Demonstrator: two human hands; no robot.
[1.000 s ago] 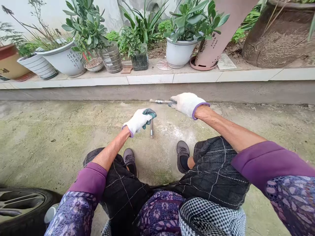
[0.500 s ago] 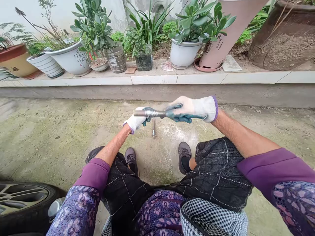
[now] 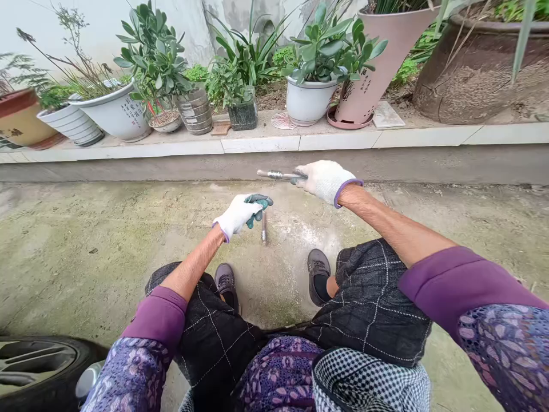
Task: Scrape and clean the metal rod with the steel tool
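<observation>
Metal rod (image 3: 278,175) level in outstretched right hand (image 3: 325,180).

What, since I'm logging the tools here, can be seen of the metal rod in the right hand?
The metal rod is slim, silvery and shiny, with a ribbed or threaded-looking band partway along and a plain stretch toward its free end. It lies almost level in the air above the concrete ground, its free end pointing to the person's left. The gloved right hand grips its other end and hides that part. Nothing else touches it; the left hand is lower and apart.
</observation>
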